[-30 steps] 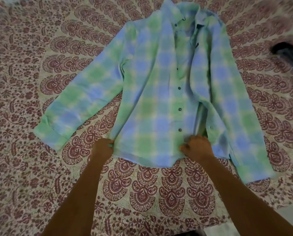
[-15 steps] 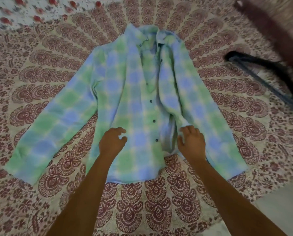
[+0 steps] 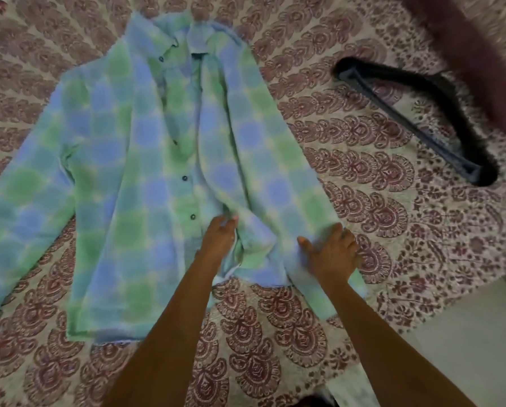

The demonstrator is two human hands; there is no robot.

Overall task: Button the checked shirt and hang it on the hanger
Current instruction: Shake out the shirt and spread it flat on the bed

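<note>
The shirt sleeve (image 3: pixel 16 207) runs off the left edge; the hanger (image 3: pixel 392 72) is blurred.

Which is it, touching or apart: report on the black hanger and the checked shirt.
Apart. The head view shows the hanger lying right of the checked shirt, with a strip of patterned bedspread plainly between them.

The shirt (image 3: pixel 146 183) lies on the bedspread (image 3: pixel 363 230), hanger (image 3: pixel 422 118) to its right.
</note>
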